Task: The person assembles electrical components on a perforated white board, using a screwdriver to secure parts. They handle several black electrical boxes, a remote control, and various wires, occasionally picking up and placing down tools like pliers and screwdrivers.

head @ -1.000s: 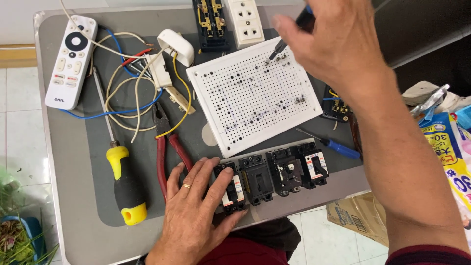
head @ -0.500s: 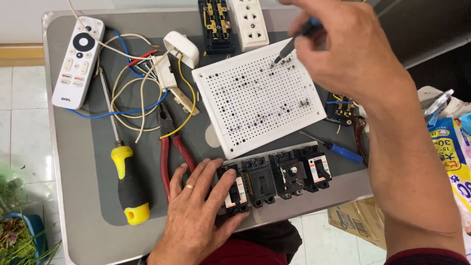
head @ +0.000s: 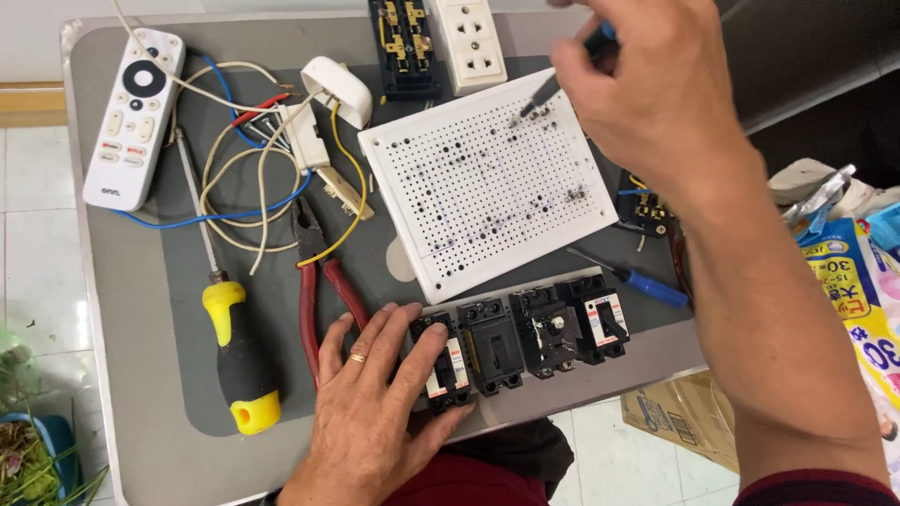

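Head view: the right hand (head: 656, 103) is closed around a small blue-handled screwdriver (head: 567, 70), its fingers pinching the handle near the top while the dark tip touches the far right part of the white perforated board (head: 487, 183). The board lies flat and slightly turned on the grey worktop (head: 131, 309), between a white socket strip (head: 467, 42) beyond it and a row of black circuit breakers (head: 520, 342) just in front of it. The left hand (head: 375, 422) lies palm down with its fingers spread and not gripping anything, their tips resting on the leftmost breaker.

The board looks like thin, stiff plastic, light enough to skid under a pushing tip, so it would be best steadied at an edge or corner rather than over the holes. The screwdriver is slim and light and calls for a fingertip hold on its handle. The breakers appear blocky, rigid and easy to take by their sides.

Left of the board lie red-handled pliers (head: 319, 281), a yellow-and-black screwdriver (head: 239, 351), a tangle of loose wires (head: 234, 178) and a white remote (head: 131, 117). A second blue screwdriver (head: 637, 281) lies near the board's right corner.
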